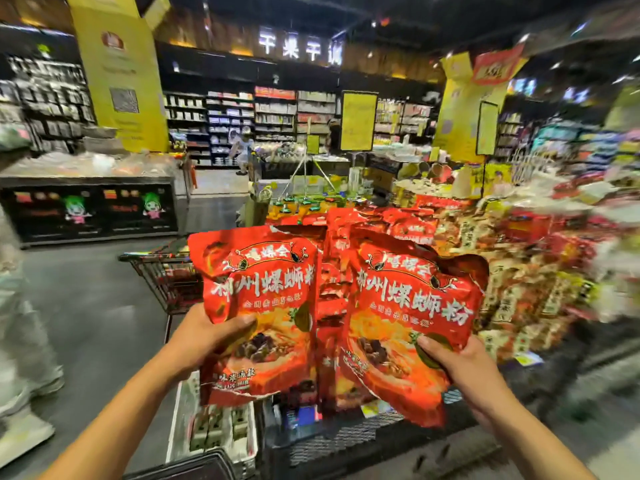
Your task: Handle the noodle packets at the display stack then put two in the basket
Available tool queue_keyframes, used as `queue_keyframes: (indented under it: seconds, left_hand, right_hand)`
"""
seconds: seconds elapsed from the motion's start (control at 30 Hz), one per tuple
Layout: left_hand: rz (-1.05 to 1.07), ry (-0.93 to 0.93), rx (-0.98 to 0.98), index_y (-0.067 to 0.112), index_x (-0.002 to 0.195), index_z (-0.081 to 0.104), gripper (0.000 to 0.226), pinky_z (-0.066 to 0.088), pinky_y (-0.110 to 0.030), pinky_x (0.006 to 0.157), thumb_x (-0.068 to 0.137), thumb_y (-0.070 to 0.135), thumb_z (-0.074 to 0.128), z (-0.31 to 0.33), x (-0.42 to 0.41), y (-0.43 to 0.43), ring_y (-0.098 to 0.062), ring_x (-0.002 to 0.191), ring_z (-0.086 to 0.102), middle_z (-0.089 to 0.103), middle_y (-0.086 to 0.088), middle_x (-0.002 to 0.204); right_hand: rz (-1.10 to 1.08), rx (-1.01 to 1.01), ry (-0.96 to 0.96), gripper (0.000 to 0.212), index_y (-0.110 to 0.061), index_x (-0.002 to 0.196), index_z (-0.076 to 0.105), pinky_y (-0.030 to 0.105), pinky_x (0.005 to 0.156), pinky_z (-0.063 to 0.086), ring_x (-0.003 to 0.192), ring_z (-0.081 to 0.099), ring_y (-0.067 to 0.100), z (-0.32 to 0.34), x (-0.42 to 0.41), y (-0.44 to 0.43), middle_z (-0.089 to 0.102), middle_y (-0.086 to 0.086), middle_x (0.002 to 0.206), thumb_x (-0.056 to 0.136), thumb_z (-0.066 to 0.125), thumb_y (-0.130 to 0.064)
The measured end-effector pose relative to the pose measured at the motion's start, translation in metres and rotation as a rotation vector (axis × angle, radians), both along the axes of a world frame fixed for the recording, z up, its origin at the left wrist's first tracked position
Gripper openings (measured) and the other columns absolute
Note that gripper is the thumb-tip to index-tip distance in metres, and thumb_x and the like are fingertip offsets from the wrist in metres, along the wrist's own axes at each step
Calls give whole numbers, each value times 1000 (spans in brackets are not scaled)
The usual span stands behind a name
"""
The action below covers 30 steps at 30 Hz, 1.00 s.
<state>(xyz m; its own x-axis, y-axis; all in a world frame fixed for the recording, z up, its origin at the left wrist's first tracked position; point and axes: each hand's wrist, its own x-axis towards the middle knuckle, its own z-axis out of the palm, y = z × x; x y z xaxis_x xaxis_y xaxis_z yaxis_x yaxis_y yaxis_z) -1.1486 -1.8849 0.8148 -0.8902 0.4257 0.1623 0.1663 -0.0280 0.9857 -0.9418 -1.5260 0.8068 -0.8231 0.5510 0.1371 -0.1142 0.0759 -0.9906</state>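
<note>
My left hand (204, 336) grips a red noodle packet (263, 306) by its left edge, thumb across the front. My right hand (460, 365) grips a second, matching red packet (405, 327) by its lower right corner, thumb on the front. Both packets are held upright side by side in front of me, printed with white Chinese characters and a bowl picture. Behind them lies a display pile of the same red packets (381, 220).
A shopping cart (162, 271) stands below and left of the packets, holding a white carton pack (214, 424). Mixed snack bags (526, 271) are heaped on the right. A dark display counter (90, 206) is on the left, a person's leg (20, 341) at far left, shelves behind.
</note>
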Motion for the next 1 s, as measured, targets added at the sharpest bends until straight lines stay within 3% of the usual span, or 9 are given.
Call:
queue_keyframes:
  seconds: [0.13,0.2,0.3,0.4,0.5,0.6,0.67,0.9,1.0]
  left_hand:
    - [-91,41,4,25,104,80,60,53,-60,101,52,52,94,7,22,72,-35,103,75,79,-11,107]
    - [-140,58,0,22,105,79,62,53,-57,102,52,52,94,9,31,106,-32,102,75,79,-10,107]
    - [-216,110,-31,28,104,79,62,56,-55,97,55,62,92,14,40,155,-36,98,76,80,-10,103]
    - [-252,130,-28,34,90,80,64,58,-35,79,43,76,90,17,42,201,-17,77,75,80,-1,88]
    - [-293,137,-50,27,86,80,38,53,-31,75,61,52,95,18,44,246,-7,72,73,79,4,82]
    - [-336,157,-51,16,92,77,32,52,-29,74,69,34,90,15,40,288,-8,73,74,80,4,84]
    - [-361,161,-67,11,87,74,23,50,-23,65,77,24,90,14,36,316,-3,60,68,76,7,72]
    - [-380,183,-73,8,97,76,56,52,-40,80,68,53,92,11,-2,397,-22,78,72,78,-14,91]
    - [-394,214,-95,25,94,77,35,55,-45,87,72,49,91,15,-20,425,-25,87,76,80,-8,94]
  right_hand:
    - [-113,42,15,84,-20,111,77,43,94,56,99,76,22,8,51,50,79,1,108,43,96,-66]
    - [-169,33,-4,69,-20,108,77,48,99,55,98,76,23,9,74,73,80,0,106,53,96,-58]
    - [-254,38,-27,39,-17,113,74,54,102,54,100,76,24,11,104,102,80,-1,107,77,86,-24]
    - [-334,14,-40,46,-18,114,73,53,100,56,99,76,25,12,128,126,80,0,107,74,91,-29]
    - [-399,17,-55,38,-24,112,72,48,96,58,97,77,21,14,146,149,80,-4,106,77,88,-28]
    - [-435,11,-46,38,-31,115,69,40,89,58,94,76,13,15,156,170,79,-11,106,80,83,-32]
    - [-464,4,-49,36,-34,114,67,37,84,59,92,77,12,15,157,186,79,-13,104,81,82,-34]
    - [-536,-19,-53,34,-34,114,65,33,77,60,90,77,10,17,132,245,78,-16,102,84,80,-34]
    - [-547,-22,-51,34,-34,113,65,29,72,59,89,77,9,17,112,270,79,-15,100,83,81,-33]
